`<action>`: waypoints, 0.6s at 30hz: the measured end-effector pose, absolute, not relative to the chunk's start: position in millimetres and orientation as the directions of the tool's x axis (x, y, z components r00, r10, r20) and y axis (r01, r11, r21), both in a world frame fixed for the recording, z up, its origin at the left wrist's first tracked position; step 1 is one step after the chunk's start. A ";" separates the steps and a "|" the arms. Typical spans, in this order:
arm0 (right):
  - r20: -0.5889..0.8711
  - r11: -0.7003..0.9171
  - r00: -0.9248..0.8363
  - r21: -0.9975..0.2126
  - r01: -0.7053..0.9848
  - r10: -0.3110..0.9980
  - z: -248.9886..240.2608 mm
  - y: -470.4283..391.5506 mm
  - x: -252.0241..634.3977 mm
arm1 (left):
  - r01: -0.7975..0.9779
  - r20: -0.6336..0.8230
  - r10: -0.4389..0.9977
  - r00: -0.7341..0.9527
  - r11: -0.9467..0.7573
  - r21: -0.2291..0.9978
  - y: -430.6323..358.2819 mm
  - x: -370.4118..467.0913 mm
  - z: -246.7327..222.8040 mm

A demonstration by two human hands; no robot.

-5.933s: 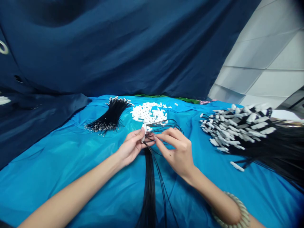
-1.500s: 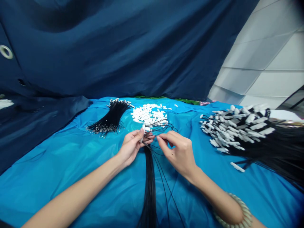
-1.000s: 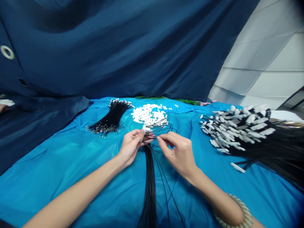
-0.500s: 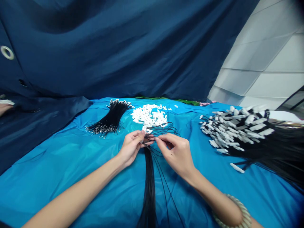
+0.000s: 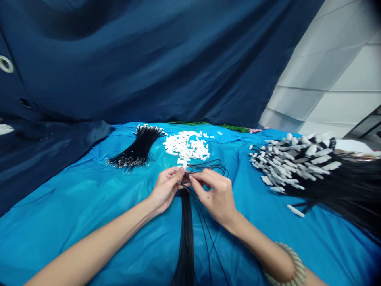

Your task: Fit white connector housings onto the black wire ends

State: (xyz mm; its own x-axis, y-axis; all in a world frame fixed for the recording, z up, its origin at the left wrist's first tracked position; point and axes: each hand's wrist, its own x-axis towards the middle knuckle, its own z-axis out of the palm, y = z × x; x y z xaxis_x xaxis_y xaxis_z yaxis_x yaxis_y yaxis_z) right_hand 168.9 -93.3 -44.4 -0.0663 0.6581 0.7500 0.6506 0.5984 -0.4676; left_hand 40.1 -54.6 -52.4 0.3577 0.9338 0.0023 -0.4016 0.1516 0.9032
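Observation:
Between thumb and fingers, my left hand [image 5: 167, 189] pinches a small white connector housing [image 5: 182, 165]. Just to its right, my right hand [image 5: 214, 193] is closed on thin black wires [image 5: 214, 163], its fingertips close to the connector. Some of these wires loop out behind the right hand, and a few trail down toward me. The exact wire ends at the fingertips are hidden. Below both hands a straight bundle of black wires [image 5: 186, 234] runs to the near edge. Right behind them lies a pile of loose white connector housings [image 5: 187, 145].
Another black wire bundle [image 5: 137, 147] with metal-tipped ends lies at the back left. On the right is a large heap of wires with white connectors [image 5: 294, 163]. Blue cloth [image 5: 89, 222] covers the surface; a dark blue curtain [image 5: 149, 59] hangs behind.
My right hand has moved left, bringing the wires closer to the connector in my left hand. My left hand keeps its hold, with the connector slightly lower.

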 end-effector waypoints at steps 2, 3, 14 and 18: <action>0.747 0.601 -0.072 -0.470 0.646 0.661 -44.6 -92.6 168.3 | -0.403 -0.004 0.932 0.361 0.160 0.901 -54.3 40.1 -52.8; 0.744 0.602 -0.075 -0.472 0.644 0.664 -44.6 -92.2 168.3 | -0.406 -0.008 0.931 0.366 0.167 0.898 -54.1 39.9 -52.9; 0.725 0.556 -0.258 -0.203 0.806 0.639 -42.6 -87.1 182.0 | -0.382 -0.045 0.913 0.406 0.214 0.899 -48.7 39.2 -53.1; 0.728 0.517 -0.357 0.005 0.856 0.585 -39.6 -85.9 186.1 | -0.350 -0.081 0.903 0.422 0.245 0.904 -49.2 39.3 -50.4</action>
State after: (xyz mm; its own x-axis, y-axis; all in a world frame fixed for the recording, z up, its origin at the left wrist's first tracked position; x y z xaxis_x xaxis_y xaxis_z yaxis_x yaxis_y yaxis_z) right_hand 186.1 -85.9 -39.6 -0.3574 0.5851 0.7279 0.8562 0.5167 0.0051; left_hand 39.3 -49.2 -50.4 0.4224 0.9027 -0.0814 -0.3502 0.2454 0.9040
